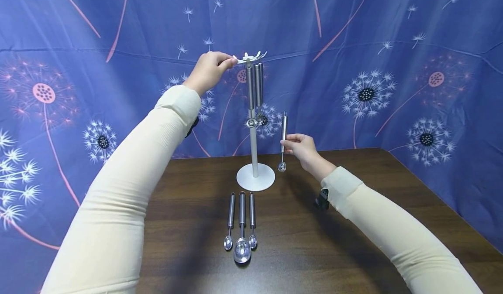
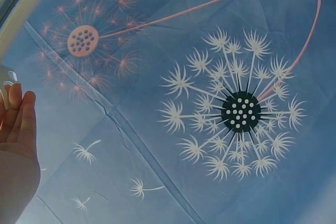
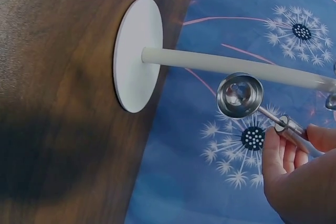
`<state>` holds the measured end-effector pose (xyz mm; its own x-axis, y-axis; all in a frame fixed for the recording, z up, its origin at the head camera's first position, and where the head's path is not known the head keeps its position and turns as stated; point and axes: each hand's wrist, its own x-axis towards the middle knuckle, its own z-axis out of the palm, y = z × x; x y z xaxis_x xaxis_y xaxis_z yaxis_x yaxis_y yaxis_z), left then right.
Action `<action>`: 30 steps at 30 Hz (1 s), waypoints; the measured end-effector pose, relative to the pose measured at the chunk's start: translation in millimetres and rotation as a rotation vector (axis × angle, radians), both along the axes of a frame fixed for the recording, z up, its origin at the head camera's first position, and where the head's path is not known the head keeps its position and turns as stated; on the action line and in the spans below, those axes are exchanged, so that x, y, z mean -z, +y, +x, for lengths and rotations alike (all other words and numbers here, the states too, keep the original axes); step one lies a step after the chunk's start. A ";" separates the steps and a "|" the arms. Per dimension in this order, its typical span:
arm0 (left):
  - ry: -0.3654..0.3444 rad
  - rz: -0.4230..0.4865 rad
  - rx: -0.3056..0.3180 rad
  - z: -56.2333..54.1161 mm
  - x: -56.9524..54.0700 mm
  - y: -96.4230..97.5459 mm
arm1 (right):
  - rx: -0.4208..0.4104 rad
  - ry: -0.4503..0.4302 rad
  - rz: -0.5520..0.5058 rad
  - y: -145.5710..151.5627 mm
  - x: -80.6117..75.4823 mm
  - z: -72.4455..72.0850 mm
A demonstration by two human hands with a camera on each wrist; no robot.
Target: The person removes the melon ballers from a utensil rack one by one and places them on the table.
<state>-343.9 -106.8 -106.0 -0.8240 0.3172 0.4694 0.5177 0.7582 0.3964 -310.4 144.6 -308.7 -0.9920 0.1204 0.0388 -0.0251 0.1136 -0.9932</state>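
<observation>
A cream sleeve (image 1: pixel 119 189) leads to the left hand (image 1: pixel 209 72) pinching the white stand (image 1: pixel 254 152); right of it, the right hand (image 1: pixel 304 148) pinches the probably light, stiff, slick metal scoop (image 1: pixel 282 166) by its handle (image 1: pixel 284 125), the surest hold.

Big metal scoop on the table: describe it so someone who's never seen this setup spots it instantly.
On the dark brown wooden table, find the white round-based stand. In front of its base lies the large silver metal scoop, bowl pointing away from the stand. It is the middle of three, its bowl far larger than those of the small silver metal scoops on either side.
</observation>
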 end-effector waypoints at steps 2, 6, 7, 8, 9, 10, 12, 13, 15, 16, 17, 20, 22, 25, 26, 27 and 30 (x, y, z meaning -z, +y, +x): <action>-0.001 -0.004 0.001 -0.1 -0.2 -0.1 | -0.006 -0.007 -0.007 0.0 2.9 0.7; -0.001 -0.009 -0.002 -0.6 0.3 0.2 | -0.023 -0.026 0.001 -1.4 8.1 2.4; -0.003 -0.008 -0.004 -0.7 0.5 0.1 | -0.027 -0.030 0.001 -2.1 9.4 2.8; -0.004 -0.011 -0.006 -0.6 0.6 0.1 | -0.027 -0.034 0.005 -3.0 10.2 3.6; -0.004 -0.008 -0.003 -0.6 0.8 0.3 | -0.028 -0.038 0.004 -3.9 11.1 4.2; -0.004 -0.006 -0.001 -0.6 0.8 0.4 | -0.029 -0.043 0.004 -4.9 11.8 5.4; -0.002 0.000 0.003 -0.6 0.6 0.6 | -0.030 -0.044 0.002 -6.8 13.5 7.1; -0.003 0.001 0.002 -0.6 0.5 0.7 | -0.031 -0.044 0.001 -7.7 14.1 7.8; -0.005 0.003 0.001 0.0 0.1 0.8 | -0.034 -0.043 -0.004 -9.6 15.3 9.3; -0.005 0.002 -0.002 0.1 -0.2 0.7 | -0.036 -0.041 -0.006 -10.3 16.0 10.3; -0.006 0.001 -0.003 0.3 -0.5 0.6 | -0.036 -0.041 -0.004 -10.9 16.6 11.0; -0.009 -0.004 -0.008 1.0 -0.7 0.2 | -0.035 -0.056 0.002 -12.6 18.4 13.9; -0.010 -0.008 -0.010 0.8 -0.6 0.0 | -0.041 -0.070 0.012 -13.7 20.2 16.5; -0.013 -0.016 -0.013 1.4 -0.6 0.3 | -0.053 -0.089 0.010 -16.1 24.5 21.1; -0.013 -0.021 -0.013 1.5 -0.8 0.6 | -0.059 -0.094 0.009 -17.0 26.4 22.9; -0.013 -0.024 -0.013 1.8 -0.9 1.0 | -0.064 -0.102 0.010 -17.9 28.5 24.6; -0.006 -0.032 -0.010 2.6 -1.4 2.5 | -0.082 -0.124 0.020 -20.6 35.0 30.2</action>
